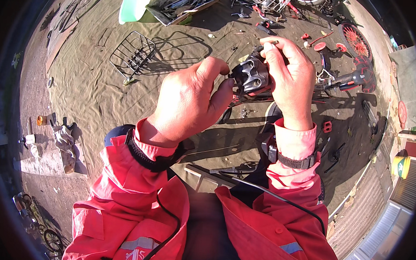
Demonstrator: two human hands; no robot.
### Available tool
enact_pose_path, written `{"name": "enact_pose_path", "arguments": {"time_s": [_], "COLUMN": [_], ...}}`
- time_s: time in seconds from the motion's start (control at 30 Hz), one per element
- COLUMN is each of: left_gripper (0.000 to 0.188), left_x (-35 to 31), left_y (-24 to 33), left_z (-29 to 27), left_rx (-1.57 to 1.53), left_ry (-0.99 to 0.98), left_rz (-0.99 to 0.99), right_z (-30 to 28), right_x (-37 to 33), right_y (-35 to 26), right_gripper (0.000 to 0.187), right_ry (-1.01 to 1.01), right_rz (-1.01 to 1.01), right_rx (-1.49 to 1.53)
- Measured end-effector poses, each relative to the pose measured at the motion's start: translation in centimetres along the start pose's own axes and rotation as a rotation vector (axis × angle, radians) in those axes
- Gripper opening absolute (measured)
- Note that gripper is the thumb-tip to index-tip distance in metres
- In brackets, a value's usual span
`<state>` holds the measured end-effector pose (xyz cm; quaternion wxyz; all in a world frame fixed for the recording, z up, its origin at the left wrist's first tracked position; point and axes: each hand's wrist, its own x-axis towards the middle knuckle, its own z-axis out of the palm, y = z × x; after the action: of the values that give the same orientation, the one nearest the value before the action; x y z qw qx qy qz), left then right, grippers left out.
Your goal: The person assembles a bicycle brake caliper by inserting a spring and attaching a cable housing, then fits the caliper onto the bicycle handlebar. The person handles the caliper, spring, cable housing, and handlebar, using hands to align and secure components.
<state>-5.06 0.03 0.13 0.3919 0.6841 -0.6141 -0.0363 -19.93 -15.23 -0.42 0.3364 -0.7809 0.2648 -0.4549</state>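
Observation:
Between my hands is a chunky black bicycle part (251,76) with rounded recesses, which looks like a handlebar stem clamp. My left hand (191,95) is at its left side, index finger and thumb closed on a small dark piece that I cannot make out. On the other side my right hand (290,78) is raised, its thumb and index pinched near the part's upper right edge. Whatever lies in that pinch is too small to name, and the lower fingers are partly hidden. Under the black part runs a bicycle frame with red and black parts, largely covered by my hands.
A black wire rack (133,53) lies on the green tarp (94,96). Beyond it are a tool tray (181,6) and a pale green basin (135,4). A red-spoked wheel (355,41), a black saddle (364,74) and a red pedal (327,127) lie to the right.

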Motion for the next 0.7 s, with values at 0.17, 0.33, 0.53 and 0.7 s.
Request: {"name": "enact_pose_path", "arguments": {"time_s": [0.17,0.33,0.53,0.7], "left_gripper": [0.019,0.018,0.018,0.019], "left_x": [0.05,0.09,0.12,-0.01], "left_y": [-0.09,-0.29,-0.18,0.07], "left_z": [0.25,0.30,0.26,-0.04], "left_rx": [-0.012,-0.006,-0.023,-0.012], "left_ry": [0.018,0.030,0.029,-0.038], "left_rz": [0.005,0.032,0.038,-0.040], "right_z": [-0.12,0.18,-0.37,-0.31], "right_x": [-0.09,0.26,-0.31,-0.20], "right_y": [-0.03,-0.01,-0.41,-0.10], "right_gripper": [0.012,0.012,0.016,0.016], "right_ry": [-0.014,0.017,-0.057,-0.051], "right_rz": [0.029,-0.029,0.086,0.050], "right_rx": [0.004,-0.030,-0.019,-0.058]}}
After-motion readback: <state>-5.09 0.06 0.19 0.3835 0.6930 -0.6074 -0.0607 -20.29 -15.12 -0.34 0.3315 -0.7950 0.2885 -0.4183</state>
